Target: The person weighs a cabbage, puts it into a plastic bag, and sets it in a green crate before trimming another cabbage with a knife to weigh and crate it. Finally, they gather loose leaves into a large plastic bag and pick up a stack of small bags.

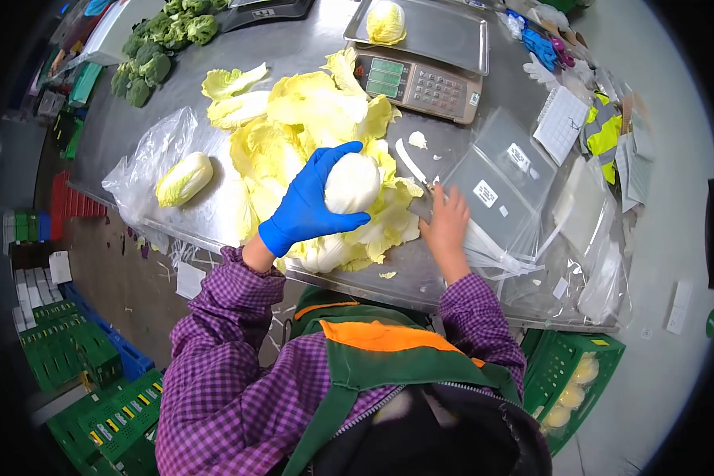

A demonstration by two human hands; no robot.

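Note:
My left hand [313,202], in a blue glove, grips a trimmed napa cabbage [352,184] with its white base turned up, above a heap of loose yellow cabbage leaves [289,111]. My right hand [446,218] is bare and low over the steel table, fingers stretched out and thumb apart. Between its thumb and forefinger shows a grey, blade-like piece [420,208], partly hidden by the fingers. A curved white strip of trimming [410,161] lies just beyond. Left of the heap, another napa cabbage [184,179] rests beside a clear plastic bag [155,151].
A scale [420,83] at the back carries a napa cabbage [386,22] on its tray. Broccoli [155,59] is piled at the back left. Labelled plastic bags [504,182] cover the right side. Green crates [575,389] stand below the table's edge.

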